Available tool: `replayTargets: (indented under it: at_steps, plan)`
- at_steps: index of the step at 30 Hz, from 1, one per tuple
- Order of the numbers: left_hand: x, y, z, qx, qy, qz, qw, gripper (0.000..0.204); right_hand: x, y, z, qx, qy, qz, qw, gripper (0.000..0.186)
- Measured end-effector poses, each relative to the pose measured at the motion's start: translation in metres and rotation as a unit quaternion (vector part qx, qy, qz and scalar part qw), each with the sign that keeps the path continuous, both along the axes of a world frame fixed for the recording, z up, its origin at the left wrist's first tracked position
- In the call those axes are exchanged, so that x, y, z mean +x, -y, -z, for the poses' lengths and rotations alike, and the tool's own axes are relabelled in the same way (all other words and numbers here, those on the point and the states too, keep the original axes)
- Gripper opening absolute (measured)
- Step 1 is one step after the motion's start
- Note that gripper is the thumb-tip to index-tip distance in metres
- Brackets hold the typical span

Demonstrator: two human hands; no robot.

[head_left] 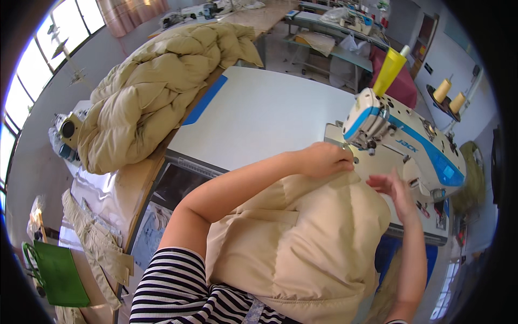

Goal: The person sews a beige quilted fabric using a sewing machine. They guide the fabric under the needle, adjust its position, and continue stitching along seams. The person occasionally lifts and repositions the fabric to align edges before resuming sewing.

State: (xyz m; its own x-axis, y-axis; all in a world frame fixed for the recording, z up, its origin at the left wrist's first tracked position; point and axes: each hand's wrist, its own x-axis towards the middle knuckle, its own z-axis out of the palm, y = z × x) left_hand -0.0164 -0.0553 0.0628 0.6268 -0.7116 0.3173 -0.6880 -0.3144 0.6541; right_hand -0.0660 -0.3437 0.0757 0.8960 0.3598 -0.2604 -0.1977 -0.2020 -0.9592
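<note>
A beige quilted puffer garment [302,243] lies across my lap and up over the front edge of the sewing table. My left hand [326,160] is closed on the garment's upper edge, close to the needle area of a white and blue sewing machine [410,135]. To the right of that edge, my right hand [394,189] is raised with its fingers apart and holds nothing. It is just in front of the machine's arm. What lies under my left fingers is hidden.
A heap of beige puffer garments [156,86] rests on the table at the left. A yellow cone [389,70] stands on the machine head, and thread spools [442,90] sit at the right. A green bag [59,272] hangs at the lower left, beside beige fabric strips [94,245].
</note>
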Motion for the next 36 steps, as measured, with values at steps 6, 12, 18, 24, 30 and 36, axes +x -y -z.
replayTargets:
  at_steps: [6, 12, 18, 24, 30, 36]
  plan:
    - [0.003, 0.005, -0.015, -0.008, -0.099, -0.047, 0.994, 0.023, 0.006, -0.026, -0.015, -0.138, 0.120, -0.027, 0.983, 0.027]
    - [0.005, 0.003, -0.019, 0.054, -0.228, -0.056, 0.971, 0.020, 0.001, -0.026, -0.015, -0.262, 0.225, 0.004, 0.938, 0.026]
    - [0.005, 0.010, -0.016, 0.009, -0.208, -0.039, 0.977, 0.017, 0.013, -0.045, -0.024, -0.331, 0.319, -0.040, 0.887, 0.025]
    - [0.013, -0.001, -0.008, 0.030, -0.232, -0.094, 0.968, 0.026, 0.021, -0.050, -0.005, -0.305, 0.248, -0.023, 0.919, 0.023]
    - [0.034, 0.010, 0.028, 0.122, -0.178, -0.153, 0.964, 0.028, 0.042, -0.050, 0.042, -0.345, 0.165, 0.012, 0.924, 0.025]
    - [0.070, 0.030, 0.068, 0.201, -0.006, -0.171, 0.965, 0.026, 0.074, -0.056, 0.087, -0.471, 0.204, 0.029, 0.857, 0.028]
